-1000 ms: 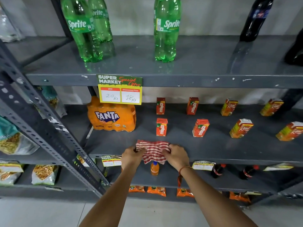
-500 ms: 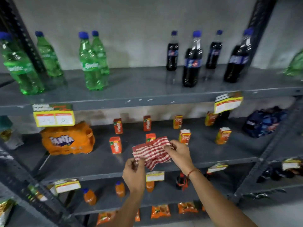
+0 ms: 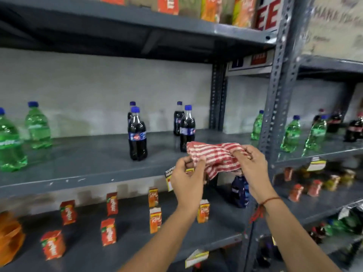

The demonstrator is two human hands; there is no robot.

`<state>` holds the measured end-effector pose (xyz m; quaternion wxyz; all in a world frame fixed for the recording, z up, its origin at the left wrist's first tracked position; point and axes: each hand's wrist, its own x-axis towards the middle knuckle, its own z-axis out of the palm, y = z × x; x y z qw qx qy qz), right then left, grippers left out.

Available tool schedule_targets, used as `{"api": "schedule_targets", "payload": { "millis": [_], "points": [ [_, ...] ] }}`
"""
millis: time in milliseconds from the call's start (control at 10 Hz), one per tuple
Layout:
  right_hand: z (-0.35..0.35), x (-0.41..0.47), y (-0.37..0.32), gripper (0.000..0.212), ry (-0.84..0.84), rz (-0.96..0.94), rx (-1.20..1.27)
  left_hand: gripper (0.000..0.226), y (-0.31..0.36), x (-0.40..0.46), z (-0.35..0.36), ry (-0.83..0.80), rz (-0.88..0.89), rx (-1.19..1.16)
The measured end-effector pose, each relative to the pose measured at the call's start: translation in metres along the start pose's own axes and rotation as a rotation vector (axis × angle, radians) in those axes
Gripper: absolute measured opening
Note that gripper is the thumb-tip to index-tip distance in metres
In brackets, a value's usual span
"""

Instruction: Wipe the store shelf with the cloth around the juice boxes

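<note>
Both hands hold a red-and-white striped cloth [image 3: 214, 156] in the air in front of the shelving. The left hand [image 3: 187, 176] pinches the cloth's lower left edge between thumb and fingers, closed on the fabric. The right hand [image 3: 250, 163] grips the bunched upper right end, its fingers curled tight around it; a red thread sits on that wrist. The cloth hangs slack between them, touching no shelf.

The juice boxes [image 3: 111, 231] stand on the lower grey shelf [image 3: 137, 242], below the hands, spaced apart in two loose rows (orange-red ones to the left, paler orange ones nearer the left forearm). An orange pack [image 3: 9, 238] sits at that shelf's far left edge, blurred.

On the shelf above, level with the cloth, stand dark cola bottles [image 3: 137, 136] with blue caps, and green bottles [image 3: 38, 127] off to the left. A yellow price tag [image 3: 170, 178] hangs from that shelf's front edge, partly hidden by the left hand.
</note>
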<state>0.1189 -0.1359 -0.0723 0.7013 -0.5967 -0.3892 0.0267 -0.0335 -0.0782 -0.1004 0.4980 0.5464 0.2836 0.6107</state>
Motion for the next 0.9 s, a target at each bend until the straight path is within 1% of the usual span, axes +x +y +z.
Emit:
{"api": "schedule_targets", "payload": {
  "millis": [100,200,300,400,500,600,700,800,900],
  "points": [
    [-0.023,0.043,-0.001,0.005,0.039,0.011,-0.048,0.017,0.011,0.021,0.045,-0.051,-0.106,-0.027],
    [-0.033,0.079,0.008,0.012,0.075,0.046,-0.155,0.018,0.013,0.045,0.082,-0.102,-0.195,-0.005],
    [-0.035,0.103,0.024,0.019,0.062,0.092,-0.251,0.014,0.011,0.066,0.106,-0.084,-0.295,0.006],
    [-0.031,0.115,0.038,0.029,-0.046,0.113,-0.359,0.014,0.003,0.086,0.116,-0.077,-0.409,0.02],
    [-0.028,0.113,0.045,0.033,-0.131,0.138,-0.467,0.021,-0.002,0.095,0.118,-0.147,-0.502,0.039],
    [-0.029,0.109,0.044,0.022,-0.149,0.089,-0.549,0.018,-0.002,0.094,0.114,-0.159,-0.521,0.047],
    [-0.032,0.099,0.033,0.014,-0.158,0.023,-0.738,0.013,0.004,0.088,0.104,-0.177,-0.535,0.038],
    [-0.035,0.085,0.026,0.02,-0.072,-0.077,-0.902,0.016,0.009,0.081,0.093,-0.187,-0.495,0.034],
    [-0.037,0.074,0.011,0.036,0.123,-0.3,-0.813,0.032,0.021,0.075,0.078,-0.127,-0.334,0.127]
  ]
}}
